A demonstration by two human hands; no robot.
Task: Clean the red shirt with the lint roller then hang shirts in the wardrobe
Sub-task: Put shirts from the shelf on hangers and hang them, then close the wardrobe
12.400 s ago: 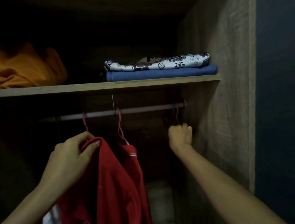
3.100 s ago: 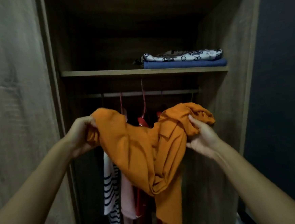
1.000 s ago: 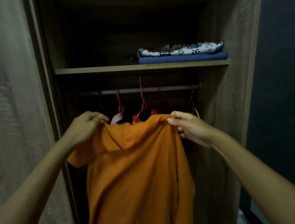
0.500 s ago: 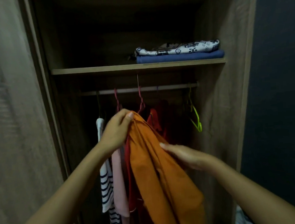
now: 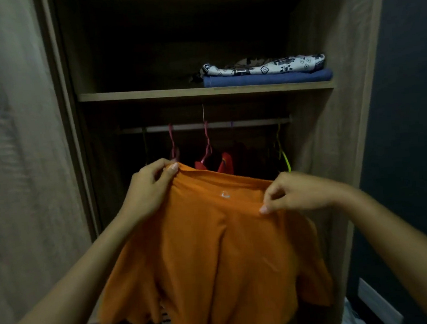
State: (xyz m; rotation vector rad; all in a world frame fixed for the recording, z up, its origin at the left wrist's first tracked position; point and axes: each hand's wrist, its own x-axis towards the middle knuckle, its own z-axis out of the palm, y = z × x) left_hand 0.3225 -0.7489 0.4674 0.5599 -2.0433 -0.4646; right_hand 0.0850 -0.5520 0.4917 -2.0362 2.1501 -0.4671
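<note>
Orange shirt (image 5: 214, 251), one, pinched by two hands: left grip (image 5: 150, 189), right grip (image 5: 294, 193).

Two hands (image 5: 148, 190), one orange shirt (image 5: 214, 251), two folded cloths (image 5: 266, 72).

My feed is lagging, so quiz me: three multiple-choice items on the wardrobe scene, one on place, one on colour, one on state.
1. Where is the folded blue cloth?
A. on the shelf
B. on the rail
C. on the floor

2. What colour is the shirt in the hands?
A. red
B. orange
C. striped

3. How is that shirt held?
A. bunched in one hand
B. spread between both hands
C. hung on a hanger

Answers: 1 A, it lies on the shelf under a patterned cloth; 2 B, the orange shirt; 3 B, left hand and right hand pinch its top edge.
</note>
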